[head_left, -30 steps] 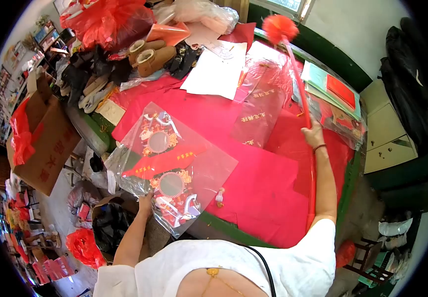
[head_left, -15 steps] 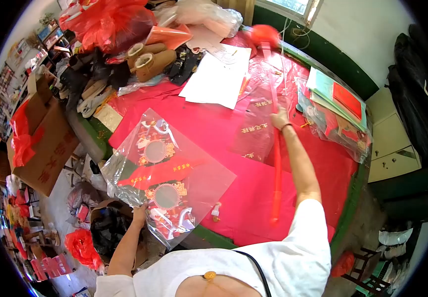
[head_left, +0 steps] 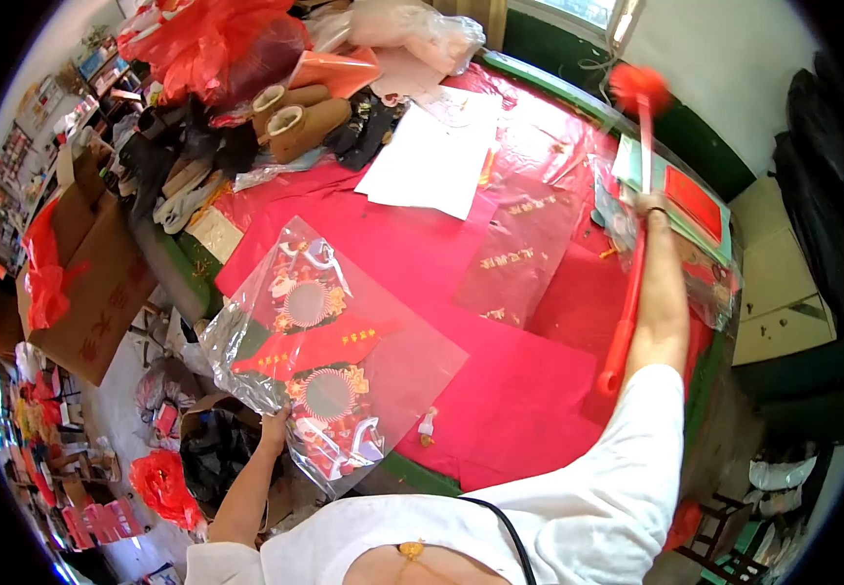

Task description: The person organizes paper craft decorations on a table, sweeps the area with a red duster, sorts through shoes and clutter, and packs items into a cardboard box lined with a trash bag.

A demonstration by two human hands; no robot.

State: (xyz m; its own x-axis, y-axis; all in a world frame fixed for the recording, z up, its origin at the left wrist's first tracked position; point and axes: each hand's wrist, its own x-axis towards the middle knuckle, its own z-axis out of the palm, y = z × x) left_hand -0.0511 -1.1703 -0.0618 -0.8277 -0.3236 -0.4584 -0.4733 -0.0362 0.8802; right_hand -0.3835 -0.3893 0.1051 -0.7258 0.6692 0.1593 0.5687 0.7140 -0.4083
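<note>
My left hand (head_left: 274,427) is closed on the lower left edge of a clear plastic sheet (head_left: 407,361) printed with red and gold figures and two round patterns. The sheet lies over the front left of the pink-covered table. At the right, my right hand (head_left: 650,205) grips the middle of a long red stick (head_left: 633,283) with a fluffy red head (head_left: 639,90). The stick stands slanted above the stacked folders. A small white-and-gold item (head_left: 428,426) lies near the front edge, beside the sheet.
White paper (head_left: 431,156) and a translucent bag with gold lettering (head_left: 524,249) lie mid-table. Folders (head_left: 690,200) are at the right. Brown boots (head_left: 310,132), dark shoes and red bags crowd the back left. A cardboard box (head_left: 85,302) stands left of the table.
My right hand has moved right and slightly up with the red stick, from above the lettered bag to above the folders. My left hand and the clear sheet have barely moved.
</note>
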